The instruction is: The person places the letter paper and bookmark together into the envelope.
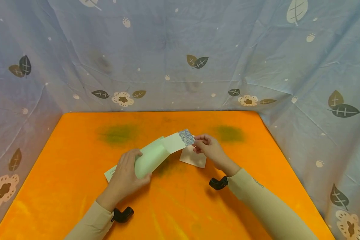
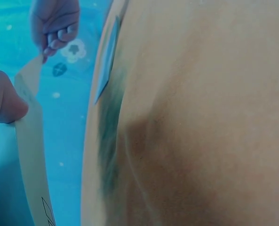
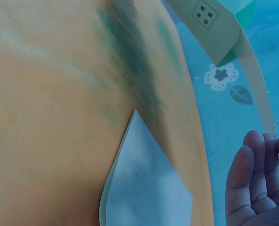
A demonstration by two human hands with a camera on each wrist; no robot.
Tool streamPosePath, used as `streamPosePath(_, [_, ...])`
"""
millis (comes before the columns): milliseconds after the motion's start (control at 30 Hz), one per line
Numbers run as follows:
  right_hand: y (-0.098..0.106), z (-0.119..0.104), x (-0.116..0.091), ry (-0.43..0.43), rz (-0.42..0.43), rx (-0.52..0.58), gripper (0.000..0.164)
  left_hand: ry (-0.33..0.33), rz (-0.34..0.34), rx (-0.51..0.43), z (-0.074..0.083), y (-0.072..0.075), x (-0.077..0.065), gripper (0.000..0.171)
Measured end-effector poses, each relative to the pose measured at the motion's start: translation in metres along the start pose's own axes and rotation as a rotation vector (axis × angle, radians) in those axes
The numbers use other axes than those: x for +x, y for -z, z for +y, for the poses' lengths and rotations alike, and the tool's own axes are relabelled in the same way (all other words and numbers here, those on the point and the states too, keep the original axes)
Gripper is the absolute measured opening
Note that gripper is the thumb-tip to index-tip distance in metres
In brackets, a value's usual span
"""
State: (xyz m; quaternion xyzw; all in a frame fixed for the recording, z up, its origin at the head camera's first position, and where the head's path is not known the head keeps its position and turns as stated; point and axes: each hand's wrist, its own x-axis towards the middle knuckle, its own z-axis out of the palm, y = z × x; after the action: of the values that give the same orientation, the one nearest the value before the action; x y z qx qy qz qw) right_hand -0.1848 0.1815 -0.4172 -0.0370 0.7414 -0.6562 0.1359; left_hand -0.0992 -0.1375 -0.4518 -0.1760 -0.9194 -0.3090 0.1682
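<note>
Curtain (image 1: 165,40) with printed leaves and flowers stands left of, behind and right of the green envelope (image 1: 152,158); an orange cloth (image 1: 63,160) spreads beneath the envelope, which is held up above it; the left hand (image 1: 123,176) is closed round the envelope's left part, the thumb toward its near edge; a black wrist camera (image 1: 123,214) sits on the near side of the envelope; a white card (image 1: 171,144) sticks out of the envelope's right end, its tip patterned in blue; a pale paper (image 1: 195,158) lies on the cloth to the right of the envelope; the right hand (image 1: 210,149), farther right of the envelope, pinches the card's patterned tip between thumb and fingers.
</note>
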Motion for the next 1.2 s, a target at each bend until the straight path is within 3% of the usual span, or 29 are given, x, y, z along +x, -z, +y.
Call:
streamPosePath(367, [-0.015, 0.001, 0.001, 0.025, -0.008, -0.002, 0.025, -0.032, 0.024, 0.002, 0.0, -0.001, 0.002, 0.072])
streamPosePath(933, [-0.035, -0.004, -0.005, 0.146, -0.115, -0.129, 0.022, -0.036, 0.02, 0.024, 0.002, -0.002, 0.004, 0.074])
streamPosePath(1200, [-0.038, -0.002, -0.008, 0.161, -0.192, -0.151, 0.023, -0.029, 0.016, 0.023, 0.003, -0.004, 0.005, 0.074])
